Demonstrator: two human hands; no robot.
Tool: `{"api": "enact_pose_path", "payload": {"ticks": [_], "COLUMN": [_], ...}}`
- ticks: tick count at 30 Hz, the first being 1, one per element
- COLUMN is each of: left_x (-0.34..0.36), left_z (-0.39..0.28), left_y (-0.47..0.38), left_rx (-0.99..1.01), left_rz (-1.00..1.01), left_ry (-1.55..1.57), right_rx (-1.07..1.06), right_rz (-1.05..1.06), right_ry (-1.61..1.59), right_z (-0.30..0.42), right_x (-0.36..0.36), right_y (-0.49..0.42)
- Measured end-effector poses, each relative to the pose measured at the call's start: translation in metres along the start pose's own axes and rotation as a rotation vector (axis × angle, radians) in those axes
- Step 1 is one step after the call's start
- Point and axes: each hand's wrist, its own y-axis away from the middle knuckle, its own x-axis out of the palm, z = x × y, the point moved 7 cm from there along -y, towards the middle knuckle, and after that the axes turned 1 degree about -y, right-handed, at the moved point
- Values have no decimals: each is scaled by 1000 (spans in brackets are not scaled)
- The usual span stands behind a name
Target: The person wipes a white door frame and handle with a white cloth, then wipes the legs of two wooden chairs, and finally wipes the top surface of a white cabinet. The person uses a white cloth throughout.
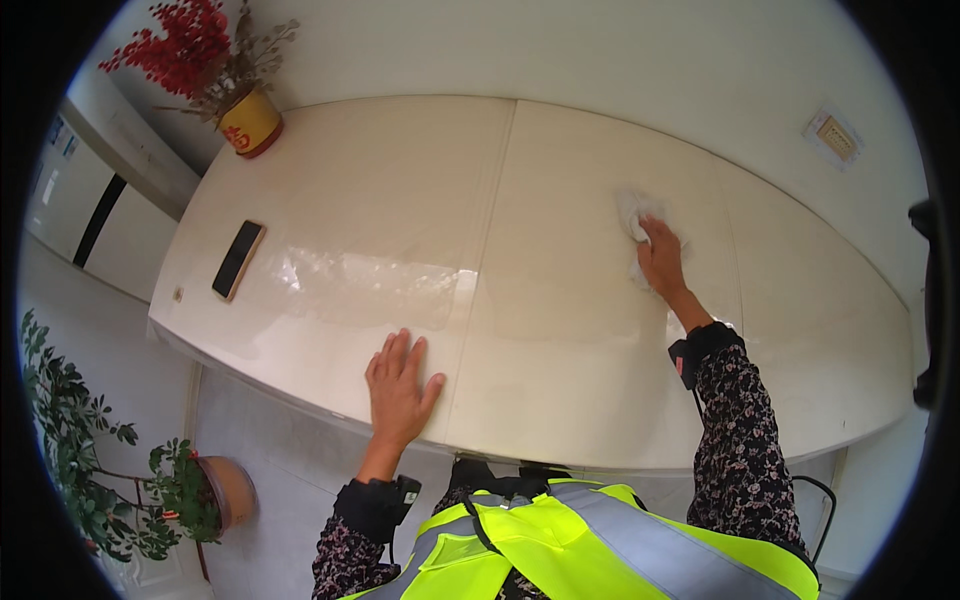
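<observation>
My right hand (661, 256) presses a crumpled white cloth (637, 206) onto the right part of a cream-coloured tabletop (570, 360). Part of the cloth is hidden beneath the palm and fingers. Near the front edge, my left hand (397, 390) lies palm down on the same surface, fingers spread, with nothing in it. Left of that hand, a smartphone (238, 260) with a dark screen rests on the table. A seam runs from front to back across the top, between my two hands.
At the back left corner stands a yellow pot (253, 124) holding red berry stems (184, 52). A potted green plant (223, 495) is on the floor at the left. The back wall (600, 60) carries a socket plate (836, 139) on the right.
</observation>
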Motion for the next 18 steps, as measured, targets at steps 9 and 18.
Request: {"api": "enact_pose_path", "payload": {"ticks": [9, 18], "left_x": [-16, -76], "left_z": [-2, 50], "left_y": [-55, -89], "left_rx": [70, 34], "left_rz": [89, 120], "left_ry": [113, 145], "right_rx": [-182, -321], "right_rz": [110, 340], "right_ry": [-98, -112], "right_z": [163, 333], "right_x": [31, 59], "right_y": [-39, -70]}}
